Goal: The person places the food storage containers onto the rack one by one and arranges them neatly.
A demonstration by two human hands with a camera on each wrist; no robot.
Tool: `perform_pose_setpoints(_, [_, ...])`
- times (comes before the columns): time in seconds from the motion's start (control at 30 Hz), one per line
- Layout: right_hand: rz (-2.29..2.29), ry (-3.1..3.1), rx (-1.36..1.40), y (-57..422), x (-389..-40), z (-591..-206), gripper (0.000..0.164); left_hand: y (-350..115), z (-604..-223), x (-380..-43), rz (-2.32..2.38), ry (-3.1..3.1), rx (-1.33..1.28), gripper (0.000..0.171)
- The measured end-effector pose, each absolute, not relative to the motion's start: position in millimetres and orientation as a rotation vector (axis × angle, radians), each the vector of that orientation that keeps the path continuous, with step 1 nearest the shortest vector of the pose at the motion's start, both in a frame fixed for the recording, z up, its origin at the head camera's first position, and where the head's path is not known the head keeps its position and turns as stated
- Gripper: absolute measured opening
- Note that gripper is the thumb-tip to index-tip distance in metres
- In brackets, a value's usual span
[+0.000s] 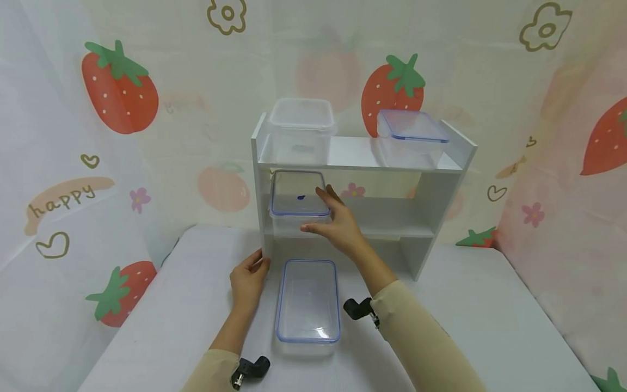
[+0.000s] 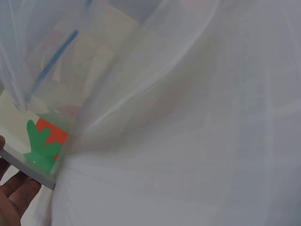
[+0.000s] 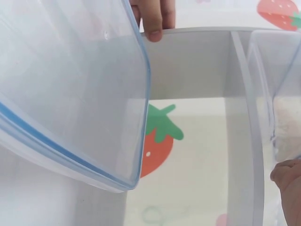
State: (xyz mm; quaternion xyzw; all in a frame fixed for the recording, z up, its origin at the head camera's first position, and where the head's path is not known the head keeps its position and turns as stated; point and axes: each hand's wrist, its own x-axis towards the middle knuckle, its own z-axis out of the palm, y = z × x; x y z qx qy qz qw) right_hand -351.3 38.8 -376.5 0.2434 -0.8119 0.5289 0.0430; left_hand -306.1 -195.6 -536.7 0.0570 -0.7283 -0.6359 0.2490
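My right hand (image 1: 342, 224) holds a clear food container (image 1: 294, 190) on the left of the middle shelf, fingers at its blue-edged lid and thumb lower at the front. A small dark blue mark shows on that lid. In the right wrist view, part of this container (image 3: 287, 89) appears beside the fingers. My left hand (image 1: 249, 276) grips the lower front edge of the white shelf's left side panel (image 1: 259, 207); in the left wrist view, fingers (image 2: 23, 190) lie against the grey panel edge (image 2: 30, 170). Between my arms, another lidded container (image 1: 307, 302) lies on the table.
Two more clear containers stand on the top shelf: a tall one (image 1: 301, 133) at left and a blue-lidded one (image 1: 411, 139) at right. The shelf unit (image 1: 426, 215) stands on a white-covered table (image 1: 480, 326). Behind hangs a strawberry-printed cloth (image 1: 220, 109).
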Motion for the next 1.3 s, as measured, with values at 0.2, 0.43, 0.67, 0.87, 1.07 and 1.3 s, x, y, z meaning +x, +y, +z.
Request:
perform_pose_setpoints(0.2, [1.6,-2.498,0.736,37.6,-351.0,-378.4,0.102,-195.3,-534.9,-305.2,-1.735,-2.0,0.166,0.037])
perform_pose_setpoints(0.43, [1.586,-2.487,0.749,35.7,-351.8,-381.0,0.102,-195.6,-535.9,-304.6,-1.724,-1.994,0.164,0.037])
perform_pose_setpoints(0.67, [1.529,-2.512,0.74,34.1,-350.6,-379.4,0.102,-194.7,-535.3,-304.4,-1.715,-1.994,0.178,0.036])
perform_pose_setpoints(0.87, [1.469,-2.538,0.729,32.8,-349.8,-378.3,0.104,-195.1,-535.7,-305.9,-1.725,-1.99,0.171,0.037])
perform_pose_setpoints(1.07, [1.409,-2.555,0.708,32.6,-345.8,-375.6,0.11,-196.4,-538.6,-306.9,-1.709,-2.005,0.178,0.037])
perform_pose_setpoints(1.3, [1.421,-2.479,0.736,37.0,-333.4,-375.4,0.108,-197.3,-540.1,-308.1,-1.717,-2.013,0.173,0.038])
